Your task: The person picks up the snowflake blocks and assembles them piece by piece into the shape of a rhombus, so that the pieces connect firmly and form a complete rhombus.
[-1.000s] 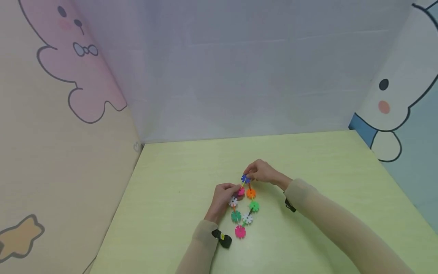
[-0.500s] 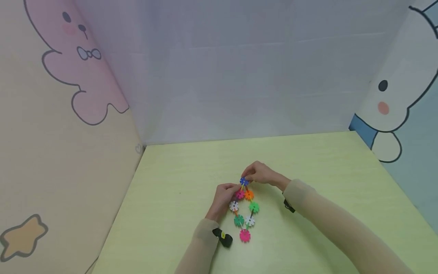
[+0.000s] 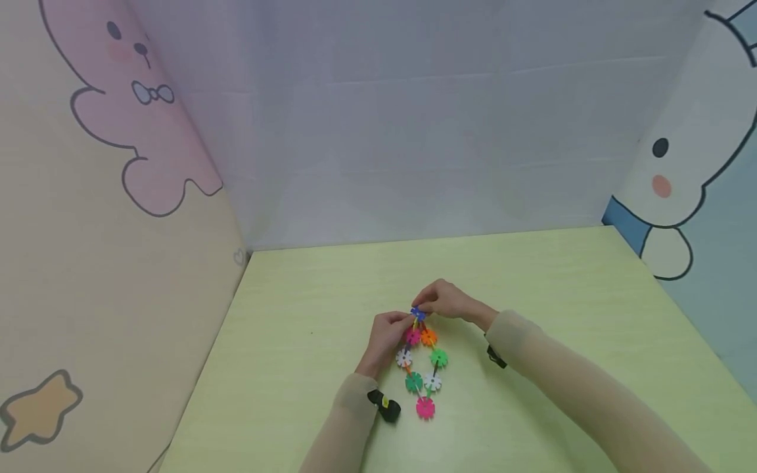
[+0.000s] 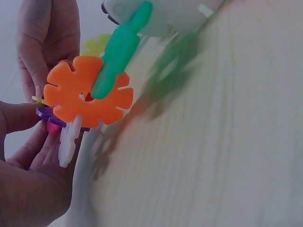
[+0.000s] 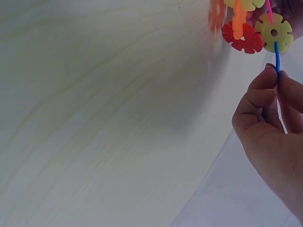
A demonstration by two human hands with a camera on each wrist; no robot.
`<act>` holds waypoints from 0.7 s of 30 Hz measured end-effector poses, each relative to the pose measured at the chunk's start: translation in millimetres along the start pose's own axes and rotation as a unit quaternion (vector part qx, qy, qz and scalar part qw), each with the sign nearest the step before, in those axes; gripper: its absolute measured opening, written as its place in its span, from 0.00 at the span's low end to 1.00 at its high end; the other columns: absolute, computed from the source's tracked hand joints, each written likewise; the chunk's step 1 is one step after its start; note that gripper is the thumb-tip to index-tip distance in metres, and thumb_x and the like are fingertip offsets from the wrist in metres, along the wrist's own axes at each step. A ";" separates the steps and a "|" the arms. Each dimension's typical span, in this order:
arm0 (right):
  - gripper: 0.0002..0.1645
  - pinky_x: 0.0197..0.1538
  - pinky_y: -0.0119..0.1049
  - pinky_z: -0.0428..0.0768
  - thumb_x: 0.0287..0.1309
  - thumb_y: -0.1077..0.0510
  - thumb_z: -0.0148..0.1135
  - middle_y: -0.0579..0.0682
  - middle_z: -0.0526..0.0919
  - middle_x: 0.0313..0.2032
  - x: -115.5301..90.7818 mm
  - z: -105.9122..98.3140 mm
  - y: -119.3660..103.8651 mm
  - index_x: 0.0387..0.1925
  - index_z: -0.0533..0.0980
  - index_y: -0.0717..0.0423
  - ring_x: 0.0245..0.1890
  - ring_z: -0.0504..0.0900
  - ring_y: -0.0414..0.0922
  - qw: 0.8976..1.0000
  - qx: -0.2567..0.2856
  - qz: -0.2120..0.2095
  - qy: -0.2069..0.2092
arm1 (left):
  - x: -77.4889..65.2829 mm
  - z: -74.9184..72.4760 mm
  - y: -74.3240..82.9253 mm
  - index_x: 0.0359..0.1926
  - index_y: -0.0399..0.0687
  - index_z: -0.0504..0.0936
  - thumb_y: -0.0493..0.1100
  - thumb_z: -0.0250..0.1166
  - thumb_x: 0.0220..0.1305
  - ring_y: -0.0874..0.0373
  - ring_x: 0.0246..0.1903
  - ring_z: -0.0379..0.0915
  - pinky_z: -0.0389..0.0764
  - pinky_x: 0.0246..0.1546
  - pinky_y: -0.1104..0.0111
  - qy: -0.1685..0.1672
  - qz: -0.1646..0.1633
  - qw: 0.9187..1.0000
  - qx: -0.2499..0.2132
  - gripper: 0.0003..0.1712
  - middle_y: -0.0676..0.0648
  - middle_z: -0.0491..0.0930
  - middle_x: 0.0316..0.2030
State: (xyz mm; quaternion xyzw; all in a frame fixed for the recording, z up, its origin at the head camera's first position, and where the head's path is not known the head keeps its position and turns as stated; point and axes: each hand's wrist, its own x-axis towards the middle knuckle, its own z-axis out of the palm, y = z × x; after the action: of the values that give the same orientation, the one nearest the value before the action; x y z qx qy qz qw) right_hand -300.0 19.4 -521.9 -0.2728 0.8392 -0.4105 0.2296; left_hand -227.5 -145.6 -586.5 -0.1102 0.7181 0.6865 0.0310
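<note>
Slotted plastic snowflake discs join into a loop in the head view. A blue disc point(image 3: 418, 314) tops it and a pink disc point(image 3: 425, 408) forms its near end. My right hand point(image 3: 449, 301) pinches the blue disc between thumb and fingers. In the right wrist view that disc stands edge-on, slotted into a yellow disc point(image 5: 282, 38). My left hand point(image 3: 386, 336) holds the loop's upper left side. Its thumb is against a purple disc point(image 4: 45, 112) in the left wrist view, where an orange disc point(image 4: 71, 99) partly hides the grip.
The pale yellow-green table point(image 3: 319, 289) lies under the loop. A grey-white curtain point(image 3: 414, 144) rises behind its far edge. Walls with cartoon figures flank both sides. A black strap point(image 3: 384, 406) sits at the left sleeve.
My right hand has shifted slightly left with the blue disc, which now looks more tilted. The loop's near pink end has swung right and a little nearer. My left hand stays almost in place.
</note>
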 end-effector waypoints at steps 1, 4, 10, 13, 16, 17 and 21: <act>0.10 0.42 0.41 0.78 0.64 0.66 0.58 0.49 0.84 0.36 -0.6 0.3 0.5 0.43 0.82 0.62 0.35 0.81 0.47 1.000 -0.002 0.001 0.001 | 0.4 0.2 -0.8 0.31 0.40 0.86 0.46 0.68 0.60 0.59 0.25 0.68 0.69 0.25 0.71 0.005 -0.001 1.000 0.005 0.12 0.48 0.79 0.26; 0.11 0.39 0.38 0.77 0.66 0.63 0.57 0.48 0.84 0.36 -2.9 1.4 3.2 0.44 0.82 0.61 0.35 0.81 0.47 1.000 -0.004 0.014 0.009 | 0.4 -0.1 -2.5 0.31 0.40 0.86 0.45 0.67 0.61 0.59 0.25 0.68 0.69 0.26 0.71 0.017 -0.008 1.000 0.021 0.11 0.48 0.79 0.26; 0.10 0.31 0.35 0.76 0.66 0.60 0.57 0.48 0.83 0.31 -10.3 0.8 13.9 0.41 0.82 0.60 0.30 0.79 0.44 0.999 -0.030 0.036 0.012 | 1.0 -2.3 -3.8 0.32 0.41 0.86 0.45 0.67 0.61 0.59 0.26 0.68 0.69 0.26 0.71 0.019 -0.022 0.999 0.017 0.10 0.48 0.79 0.27; 0.09 0.30 0.36 0.76 0.63 0.60 0.59 0.49 0.82 0.29 -15.8 1.1 15.9 0.41 0.81 0.60 0.26 0.78 0.45 0.998 -0.041 0.048 -0.006 | 0.6 -2.8 -3.1 0.32 0.42 0.87 0.45 0.67 0.61 0.59 0.27 0.69 0.70 0.26 0.71 0.019 -0.020 0.999 0.021 0.10 0.48 0.80 0.28; 0.10 0.30 0.37 0.77 0.61 0.59 0.62 0.48 0.83 0.29 -19.3 4.0 18.7 0.42 0.81 0.60 0.25 0.79 0.46 0.997 -0.035 0.065 -0.021 | 0.0 -2.9 -2.6 0.32 0.42 0.86 0.45 0.67 0.61 0.59 0.27 0.69 0.70 0.25 0.72 0.020 -0.017 0.999 0.023 0.10 0.49 0.80 0.28; 0.11 0.30 0.37 0.77 0.60 0.59 0.62 0.48 0.83 0.29 -19.9 5.5 20.4 0.42 0.81 0.60 0.26 0.79 0.46 0.997 -0.031 0.068 -0.024 | -0.1 -2.8 -2.5 0.32 0.41 0.86 0.44 0.67 0.61 0.59 0.27 0.69 0.70 0.25 0.72 0.020 -0.015 0.999 0.021 0.10 0.48 0.80 0.28; 0.09 0.28 0.36 0.76 0.59 0.60 0.64 0.47 0.84 0.30 -22.4 11.6 25.7 0.41 0.81 0.59 0.25 0.79 0.45 0.997 -0.022 0.066 -0.024 | -0.2 -2.0 -3.1 0.31 0.41 0.86 0.44 0.67 0.61 0.59 0.28 0.69 0.70 0.26 0.72 0.017 -0.013 1.000 0.014 0.10 0.48 0.80 0.29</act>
State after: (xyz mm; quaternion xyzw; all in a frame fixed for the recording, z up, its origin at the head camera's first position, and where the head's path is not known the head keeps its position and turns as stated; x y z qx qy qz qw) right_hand -283.2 40.5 -545.7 -0.2315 0.8584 -0.3693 0.2704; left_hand -226.5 -147.7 -589.4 -0.1302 0.7268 0.6738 0.0294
